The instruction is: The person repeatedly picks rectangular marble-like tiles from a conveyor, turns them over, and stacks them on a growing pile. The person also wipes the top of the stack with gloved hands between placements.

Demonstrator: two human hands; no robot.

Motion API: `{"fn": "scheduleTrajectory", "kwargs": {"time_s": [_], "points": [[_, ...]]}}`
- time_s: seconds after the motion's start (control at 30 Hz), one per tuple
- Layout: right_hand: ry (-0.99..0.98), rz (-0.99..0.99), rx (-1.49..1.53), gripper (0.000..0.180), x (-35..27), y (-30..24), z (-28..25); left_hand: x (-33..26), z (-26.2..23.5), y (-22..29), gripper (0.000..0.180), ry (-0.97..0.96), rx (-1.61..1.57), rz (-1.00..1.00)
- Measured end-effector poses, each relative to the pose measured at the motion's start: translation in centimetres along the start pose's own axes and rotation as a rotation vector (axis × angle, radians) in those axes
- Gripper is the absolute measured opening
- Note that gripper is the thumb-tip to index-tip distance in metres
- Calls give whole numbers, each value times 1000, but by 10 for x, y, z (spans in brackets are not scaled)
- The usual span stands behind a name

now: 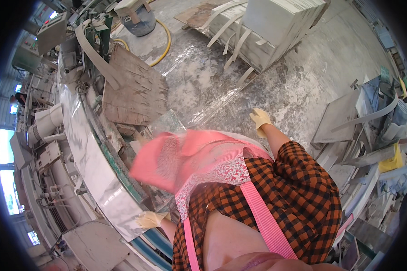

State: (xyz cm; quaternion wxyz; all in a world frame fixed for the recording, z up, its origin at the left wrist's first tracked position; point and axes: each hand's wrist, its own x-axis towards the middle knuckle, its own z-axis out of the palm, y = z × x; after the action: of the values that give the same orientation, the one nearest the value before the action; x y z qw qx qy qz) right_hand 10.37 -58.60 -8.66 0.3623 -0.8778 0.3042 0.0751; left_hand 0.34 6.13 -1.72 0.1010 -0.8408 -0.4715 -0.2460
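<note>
Here's the floor [194, 86], mottled, wet and shining in patches, spreading away to the right of the slab [95, 171]. Well off across it from the slab's far end sits the big stack [276, 22], pale panels packed side by side, straps trailing from it. And the slab itself: long, white, grey-veined, glossy, running down the person's left side with a green strip [106, 151] along its right edge. Just right of the slab's far half leans the board [133, 86], brown and rough. The person stands at the slab's near end in a checked shirt [298, 189], and the pink apron [208, 153] flares out toward the slab, blurred at its left! Beyond the slab's far end, a bucket [142, 22], with a yellow hose [168, 40] curling beside it. Now the gloves, both pale yellow: the left hand [150, 220] lies on the slab's near end, fingers laid out, clenching nothing. The right hand [261, 121] is well apart from the slab, out over the floor, loose-fingered, nothing in its grasp.
</note>
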Motion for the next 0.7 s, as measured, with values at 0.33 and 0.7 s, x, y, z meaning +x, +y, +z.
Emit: {"fn": "scheduleTrajectory", "kwargs": {"time_s": [0.33,0.7], "points": [[-33,35,30,44,4,-8,4,-1,6,-4,39,-5,-6,-3],[-1,-18,-22,45,7,5,10,2,3,-4,40,-57,50,-6]]}}
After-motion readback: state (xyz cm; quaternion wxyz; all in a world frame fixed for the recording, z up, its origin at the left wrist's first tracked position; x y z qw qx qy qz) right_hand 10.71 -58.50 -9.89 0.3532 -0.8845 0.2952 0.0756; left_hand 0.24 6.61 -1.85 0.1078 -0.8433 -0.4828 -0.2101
